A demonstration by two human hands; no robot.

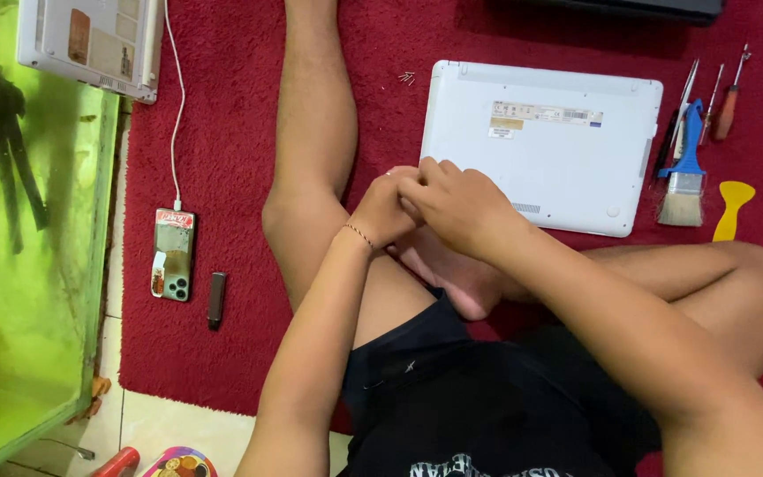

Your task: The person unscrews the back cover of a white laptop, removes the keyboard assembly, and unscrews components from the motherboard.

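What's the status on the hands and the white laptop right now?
Left hand and right hand pressed together, nothing visibly held. White laptop lies underside up on red carpet, just beyond the hands. Brush beside it, clear.

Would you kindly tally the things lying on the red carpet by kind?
White laptops, underside up: 2
Phones on a cable: 1
Paintbrushes: 1
Yellow pry tools: 1
Screwdrivers with a reddish handle: 1
Small dark sticks: 1
Total: 7

One head-worn camera looks steeply down, close over the lap, onto the red carpet (222,159) ahead
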